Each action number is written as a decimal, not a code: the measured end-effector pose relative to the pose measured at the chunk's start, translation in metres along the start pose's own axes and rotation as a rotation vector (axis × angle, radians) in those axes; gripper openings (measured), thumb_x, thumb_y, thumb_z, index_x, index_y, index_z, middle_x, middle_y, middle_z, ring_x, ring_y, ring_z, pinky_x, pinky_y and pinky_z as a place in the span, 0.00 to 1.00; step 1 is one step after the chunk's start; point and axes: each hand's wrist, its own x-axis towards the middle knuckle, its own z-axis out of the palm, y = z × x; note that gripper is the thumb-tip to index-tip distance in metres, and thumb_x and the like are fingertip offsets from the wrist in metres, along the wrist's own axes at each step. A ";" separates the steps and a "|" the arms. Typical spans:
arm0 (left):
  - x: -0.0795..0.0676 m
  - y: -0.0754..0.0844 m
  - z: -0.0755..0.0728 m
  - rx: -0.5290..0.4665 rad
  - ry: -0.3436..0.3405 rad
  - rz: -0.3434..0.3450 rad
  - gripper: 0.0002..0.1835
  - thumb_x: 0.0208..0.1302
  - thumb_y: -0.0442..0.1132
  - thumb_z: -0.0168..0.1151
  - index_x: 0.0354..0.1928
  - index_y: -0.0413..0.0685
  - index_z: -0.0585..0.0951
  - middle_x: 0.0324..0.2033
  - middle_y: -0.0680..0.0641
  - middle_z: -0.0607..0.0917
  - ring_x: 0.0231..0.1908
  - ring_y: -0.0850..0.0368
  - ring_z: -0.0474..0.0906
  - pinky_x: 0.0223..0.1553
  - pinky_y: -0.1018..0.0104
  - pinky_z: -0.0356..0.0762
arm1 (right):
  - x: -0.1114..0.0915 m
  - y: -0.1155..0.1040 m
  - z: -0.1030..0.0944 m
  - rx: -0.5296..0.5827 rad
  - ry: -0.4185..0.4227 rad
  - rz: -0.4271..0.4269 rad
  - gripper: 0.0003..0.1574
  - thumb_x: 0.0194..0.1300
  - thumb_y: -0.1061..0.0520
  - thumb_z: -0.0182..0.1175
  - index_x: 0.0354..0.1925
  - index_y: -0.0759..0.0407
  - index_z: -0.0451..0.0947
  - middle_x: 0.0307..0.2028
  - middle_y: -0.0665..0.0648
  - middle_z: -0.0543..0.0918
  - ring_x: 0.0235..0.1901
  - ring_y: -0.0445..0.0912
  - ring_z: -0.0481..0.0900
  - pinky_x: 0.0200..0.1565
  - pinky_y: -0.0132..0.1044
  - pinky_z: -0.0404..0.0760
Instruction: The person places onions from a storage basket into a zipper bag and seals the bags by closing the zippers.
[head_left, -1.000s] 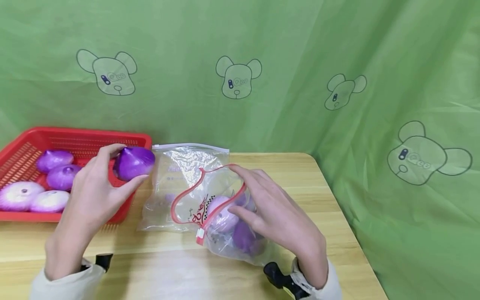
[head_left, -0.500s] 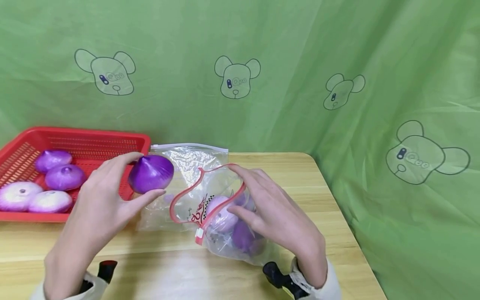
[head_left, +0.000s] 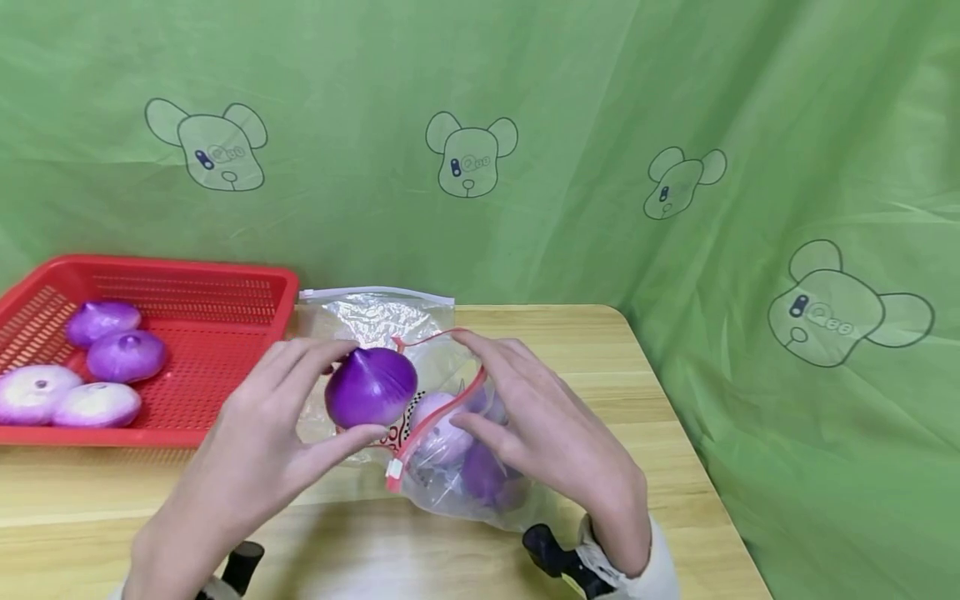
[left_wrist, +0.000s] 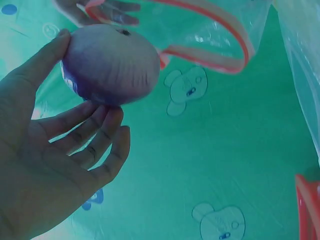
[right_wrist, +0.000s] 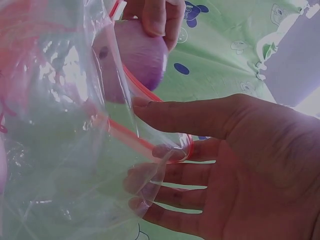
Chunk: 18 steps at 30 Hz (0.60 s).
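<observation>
In the head view my left hand [head_left: 258,446] holds a purple onion [head_left: 372,387] between thumb and fingers, its pointed top upward. The onion overlaps the mouth of a clear zip bag [head_left: 450,498] with a red rim and white slider. My right hand [head_left: 558,442] grips that rim, thumb at the near edge and index finger at the far corner, spreading the mouth. Several onions show through the bag's film. In the right wrist view the held onion [right_wrist: 137,62] is right at the red rim, and the right fingers [right_wrist: 185,174] lie partly behind the film.
A red basket [head_left: 187,268] at the left holds several onions [head_left: 126,357]. Behind the red-rimmed bag, another clear bag [head_left: 390,312] with a white zip lies on the wooden table [head_left: 600,367]. A green curtain [head_left: 570,242] stands behind and to the right.
My left hand has carried the onion rightward and toward me, from the basket's right edge to the bag mouth. The right hand and the bag stay nearly still.
</observation>
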 end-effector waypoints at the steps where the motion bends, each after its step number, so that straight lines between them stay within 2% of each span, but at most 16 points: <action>1: 0.000 0.001 0.002 -0.012 -0.008 0.012 0.38 0.48 0.53 0.79 0.61 0.47 0.77 0.53 0.52 0.80 0.50 0.60 0.77 0.51 0.70 0.78 | 0.000 0.000 0.000 0.000 -0.001 -0.001 0.49 0.65 0.51 0.68 0.76 0.51 0.55 0.70 0.52 0.67 0.65 0.45 0.68 0.64 0.45 0.72; 4: -0.001 0.004 0.007 -0.037 -0.038 0.026 0.35 0.51 0.55 0.77 0.60 0.48 0.78 0.52 0.54 0.81 0.49 0.62 0.77 0.49 0.74 0.77 | 0.000 0.000 0.000 0.002 0.000 -0.006 0.49 0.65 0.52 0.68 0.76 0.52 0.55 0.70 0.52 0.68 0.65 0.44 0.69 0.63 0.44 0.73; 13: -0.001 -0.001 0.015 -0.027 -0.104 -0.012 0.32 0.54 0.55 0.75 0.58 0.48 0.79 0.52 0.54 0.81 0.47 0.61 0.79 0.43 0.63 0.82 | -0.002 0.000 -0.002 0.001 0.010 -0.026 0.48 0.65 0.52 0.67 0.76 0.53 0.56 0.70 0.52 0.68 0.64 0.43 0.70 0.63 0.42 0.73; 18: -0.001 -0.004 0.020 -0.022 -0.167 -0.047 0.30 0.58 0.55 0.72 0.57 0.46 0.79 0.49 0.54 0.82 0.41 0.63 0.78 0.37 0.65 0.81 | -0.003 0.000 -0.004 0.007 0.018 -0.029 0.48 0.65 0.51 0.67 0.76 0.54 0.56 0.70 0.52 0.69 0.63 0.44 0.70 0.63 0.42 0.73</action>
